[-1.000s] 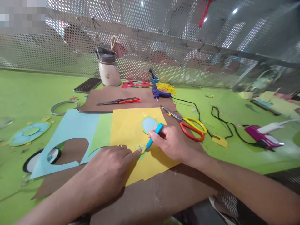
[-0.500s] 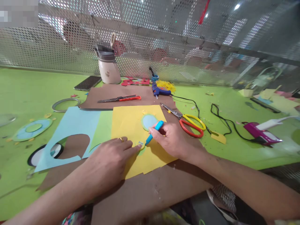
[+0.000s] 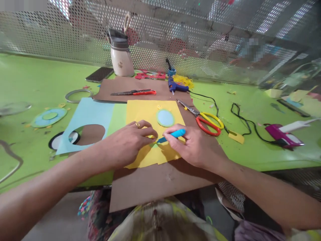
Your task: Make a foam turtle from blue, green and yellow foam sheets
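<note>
My right hand (image 3: 197, 147) grips a bright blue marker (image 3: 177, 133), its dark tip pointing left and down. At that tip, my left hand (image 3: 131, 142) pinches a small yellow paper piece (image 3: 151, 136) between thumb and fingers, which partly hide it. Both hands are over a yellow sheet (image 3: 135, 112). On the sheet beyond the right fingers is a turtle-like paper cutout (image 3: 165, 117) with a pale blue oval centre and green rim. A light blue sheet (image 3: 96, 112) with a round hole lies left of the yellow one.
Scissors (image 3: 209, 122) with red and yellow handles lie right of the yellow sheet. Behind are a red-handled cutter (image 3: 135, 92), a blue glue gun (image 3: 177, 86), a bottle (image 3: 122, 62) and a phone (image 3: 99, 74). A purple-and-white device (image 3: 284, 135) sits right; a tape ring (image 3: 78, 95) lies left.
My left fingers have gone from pressing the small piece flat to pinching it. The marker has tilted lower, tip leftward. The camera view has shifted, so the table appears higher.
</note>
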Available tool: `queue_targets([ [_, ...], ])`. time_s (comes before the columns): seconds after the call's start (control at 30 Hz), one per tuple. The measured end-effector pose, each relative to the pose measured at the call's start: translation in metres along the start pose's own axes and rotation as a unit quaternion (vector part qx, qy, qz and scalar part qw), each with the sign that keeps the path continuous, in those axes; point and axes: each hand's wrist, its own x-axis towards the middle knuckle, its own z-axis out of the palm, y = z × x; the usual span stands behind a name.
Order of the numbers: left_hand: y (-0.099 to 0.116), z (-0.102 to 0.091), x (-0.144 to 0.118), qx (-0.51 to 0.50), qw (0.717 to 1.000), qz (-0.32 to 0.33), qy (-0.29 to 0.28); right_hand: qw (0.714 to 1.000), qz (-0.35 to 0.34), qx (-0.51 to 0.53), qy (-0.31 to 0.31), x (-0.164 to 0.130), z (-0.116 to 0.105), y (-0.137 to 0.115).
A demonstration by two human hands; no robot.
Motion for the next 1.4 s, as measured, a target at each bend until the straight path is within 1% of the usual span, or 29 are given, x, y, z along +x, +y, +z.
queue_targets([
  [0.1,-0.002,-0.001,0.002,0.0,1.0,0.003,-0.01,0.992,-0.118,-0.037,-0.017,-0.011,0.002,-0.001],
  [0.2,-0.003,-0.002,0.004,-0.007,1.0,0.014,-0.024,0.969,-0.218,-0.11,-0.046,-0.018,0.007,0.0],
  [0.3,-0.004,-0.003,0.005,-0.013,0.999,0.022,-0.026,0.943,-0.271,-0.184,-0.065,-0.021,0.013,0.0],
  [0.37,-0.005,-0.002,0.006,-0.013,0.999,0.03,-0.023,0.926,-0.292,-0.229,-0.073,-0.021,0.018,0.001],
  [0.53,-0.005,-0.002,0.004,-0.005,0.999,0.037,-0.021,0.888,-0.31,-0.329,-0.089,-0.019,0.031,-0.002],
  [0.63,-0.004,-0.002,0.002,-0.007,0.999,0.035,-0.013,0.88,-0.314,-0.347,-0.086,-0.019,0.035,-0.005],
  [0.73,-0.003,-0.002,0.001,-0.003,0.999,0.031,-0.014,0.88,-0.307,-0.352,-0.083,-0.019,0.036,-0.005],
  [1.0,-0.005,-0.001,0.001,0.006,0.999,0.04,-0.013,0.885,-0.297,-0.344,-0.101,-0.023,0.034,-0.004],
  [1.27,-0.004,0.0,0.0,0.0,0.999,0.032,-0.014,0.894,-0.3,-0.319,-0.1,-0.027,0.024,-0.002],
  [1.4,-0.004,0.001,-0.001,0.004,0.999,0.029,-0.016,0.905,-0.282,-0.301,-0.107,-0.029,0.019,0.001],
])
